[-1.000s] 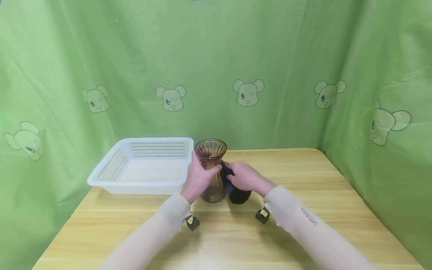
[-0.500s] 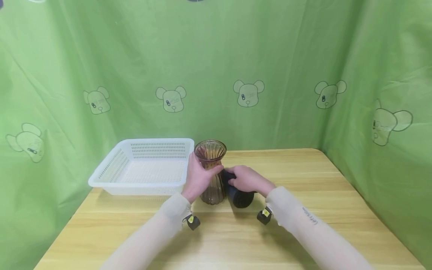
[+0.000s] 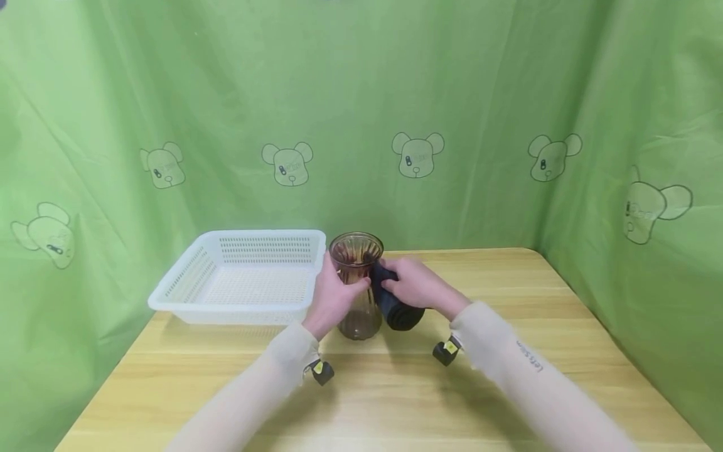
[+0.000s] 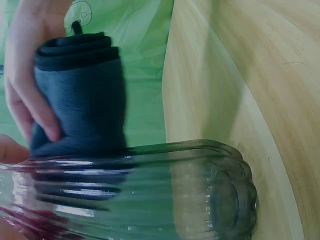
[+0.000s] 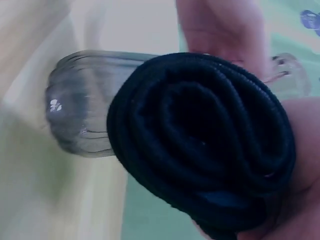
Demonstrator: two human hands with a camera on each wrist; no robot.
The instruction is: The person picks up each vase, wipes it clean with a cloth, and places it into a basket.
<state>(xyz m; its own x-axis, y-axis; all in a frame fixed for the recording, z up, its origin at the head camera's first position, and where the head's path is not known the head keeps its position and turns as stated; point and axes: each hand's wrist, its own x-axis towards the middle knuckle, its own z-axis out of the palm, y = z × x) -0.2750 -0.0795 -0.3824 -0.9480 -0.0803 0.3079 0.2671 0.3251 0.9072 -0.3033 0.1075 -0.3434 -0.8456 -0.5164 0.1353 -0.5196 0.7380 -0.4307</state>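
A fluted, brownish glass vase (image 3: 359,320) stands upright on the wooden table, its flared rim at the top. My left hand (image 3: 333,294) grips it from the left, thumb across the front below the neck. On the other side my right hand (image 3: 418,284) holds a dark, rolled-up cloth (image 3: 398,309) against the vase's side. The roll's coiled end faces the right wrist camera, where the cloth (image 5: 200,130) covers much of the vase (image 5: 85,105). In the left wrist view the cloth (image 4: 82,100) lies along the glass, with right-hand fingers (image 4: 42,112) curled on it.
A white plastic basket (image 3: 257,307) with slotted walls stands just left of the vase. Green curtains (image 3: 350,113) with mouse-head drawings surround the wooden table (image 3: 373,402) at the back and sides.
My right hand and the cloth roll dipped slightly, then rose along the vase's right side. The left hand keeps its grip on the vase, which has barely shifted.
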